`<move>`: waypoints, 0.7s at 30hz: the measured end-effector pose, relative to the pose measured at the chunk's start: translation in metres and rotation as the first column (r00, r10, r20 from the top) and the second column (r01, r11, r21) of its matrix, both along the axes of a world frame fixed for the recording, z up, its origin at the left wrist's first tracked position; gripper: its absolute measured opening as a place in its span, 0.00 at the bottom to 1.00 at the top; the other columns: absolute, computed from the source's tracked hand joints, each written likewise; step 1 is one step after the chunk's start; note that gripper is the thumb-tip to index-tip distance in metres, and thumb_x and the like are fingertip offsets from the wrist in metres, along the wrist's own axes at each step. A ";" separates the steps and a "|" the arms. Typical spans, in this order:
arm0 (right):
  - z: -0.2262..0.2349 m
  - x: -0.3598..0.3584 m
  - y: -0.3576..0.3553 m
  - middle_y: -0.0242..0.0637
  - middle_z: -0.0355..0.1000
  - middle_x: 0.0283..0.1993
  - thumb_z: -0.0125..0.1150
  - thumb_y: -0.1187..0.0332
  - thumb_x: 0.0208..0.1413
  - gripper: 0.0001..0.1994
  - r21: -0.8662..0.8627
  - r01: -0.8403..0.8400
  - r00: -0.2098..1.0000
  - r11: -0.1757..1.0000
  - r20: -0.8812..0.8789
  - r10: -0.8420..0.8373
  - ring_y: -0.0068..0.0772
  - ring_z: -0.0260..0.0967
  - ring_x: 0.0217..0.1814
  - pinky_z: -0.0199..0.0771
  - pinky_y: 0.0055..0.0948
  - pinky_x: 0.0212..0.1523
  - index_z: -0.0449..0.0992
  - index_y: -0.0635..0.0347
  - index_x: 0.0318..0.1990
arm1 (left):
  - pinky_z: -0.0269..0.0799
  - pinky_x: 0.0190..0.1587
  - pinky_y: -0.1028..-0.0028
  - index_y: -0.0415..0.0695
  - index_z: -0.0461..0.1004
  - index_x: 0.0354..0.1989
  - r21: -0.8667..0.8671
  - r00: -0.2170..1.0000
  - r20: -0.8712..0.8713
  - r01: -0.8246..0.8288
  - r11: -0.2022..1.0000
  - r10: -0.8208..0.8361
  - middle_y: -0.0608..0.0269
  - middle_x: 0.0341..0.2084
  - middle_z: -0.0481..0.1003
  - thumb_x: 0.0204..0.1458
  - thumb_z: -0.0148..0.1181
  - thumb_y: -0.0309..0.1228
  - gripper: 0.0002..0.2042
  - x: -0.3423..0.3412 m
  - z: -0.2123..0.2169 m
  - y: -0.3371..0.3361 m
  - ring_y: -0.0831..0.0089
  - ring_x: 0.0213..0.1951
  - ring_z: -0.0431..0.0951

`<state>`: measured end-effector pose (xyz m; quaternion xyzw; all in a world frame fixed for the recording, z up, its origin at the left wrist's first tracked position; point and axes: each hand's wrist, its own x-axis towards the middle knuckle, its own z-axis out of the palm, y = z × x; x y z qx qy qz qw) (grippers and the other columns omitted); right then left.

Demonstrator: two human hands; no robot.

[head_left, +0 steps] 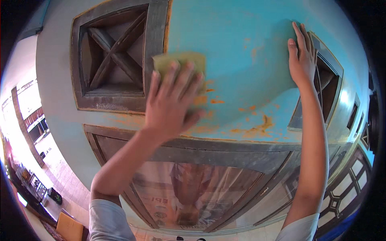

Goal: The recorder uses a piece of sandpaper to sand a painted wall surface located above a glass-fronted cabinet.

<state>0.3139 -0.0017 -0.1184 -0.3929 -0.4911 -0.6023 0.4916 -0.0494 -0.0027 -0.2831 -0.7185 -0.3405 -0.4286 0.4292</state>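
Note:
Against the turquoise wall (pixel 229 44), my left hand (pixel 168 105) presses a yellowish-green sheet of sandpaper (pixel 163 61) flat under its fingers. This hand is slightly blurred, and its palm side is hidden. It lies just right of a dark wooden vent frame (pixel 156 36) with crossed bars. Worn orange patches (pixel 261 125) show in the paint to the right of the sandpaper. My right hand (pixel 302 60) rests higher up with its fingers stretched out on the wall, beside a second dark vent frame (pixel 337 86). Nothing shows in it.
Below the painted area runs a dark wooden window frame (pixel 209 154) with reflecting glass (pixel 237 184). A doorway (pixel 28 104) opens on the far left. At lower left sits a tan box-like object (pixel 69 227); a patterned grille (pixel 335 203) stands at lower right.

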 end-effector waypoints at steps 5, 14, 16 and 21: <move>-0.023 0.003 -0.006 0.23 0.50 0.78 0.38 0.40 0.69 0.27 -0.034 -0.029 0.999 0.999 0.028 0.030 0.37 0.44 0.81 0.36 0.56 0.77 0.57 0.25 0.73 | 0.43 0.70 0.38 0.53 0.64 0.70 -0.130 0.978 -0.124 0.154 0.980 -0.170 0.58 0.73 0.55 0.51 0.61 0.56 0.38 0.002 -0.107 0.004 0.49 0.73 0.51; -0.249 -0.079 -0.031 0.42 0.41 0.81 0.39 0.46 0.70 0.31 -0.387 -0.080 0.993 0.919 -0.108 0.041 0.56 0.32 0.83 0.27 0.67 0.75 0.52 0.46 0.76 | 0.26 0.70 0.33 0.43 0.61 0.71 -0.179 0.894 0.446 0.128 0.975 -0.036 0.49 0.74 0.52 0.52 0.61 0.49 0.39 -0.044 -0.165 0.002 0.41 0.76 0.42; -0.272 -0.091 -0.032 0.42 0.40 0.81 0.38 0.46 0.71 0.31 -0.397 -0.118 0.986 0.910 -0.157 0.060 0.56 0.32 0.83 0.26 0.68 0.75 0.51 0.46 0.76 | 0.24 0.70 0.34 0.42 0.60 0.71 -0.205 0.914 0.405 0.077 0.976 0.013 0.48 0.74 0.51 0.52 0.60 0.49 0.39 -0.049 -0.159 -0.001 0.42 0.76 0.41; -0.296 -0.093 -0.022 0.42 0.41 0.81 0.35 0.45 0.71 0.30 -0.318 -0.098 0.982 0.943 -0.185 0.040 0.56 0.32 0.83 0.26 0.68 0.75 0.54 0.47 0.75 | 0.20 0.71 0.37 0.38 0.58 0.72 -0.171 0.832 0.551 0.038 0.984 0.064 0.48 0.75 0.49 0.54 0.58 0.51 0.41 -0.088 -0.146 0.009 0.41 0.76 0.40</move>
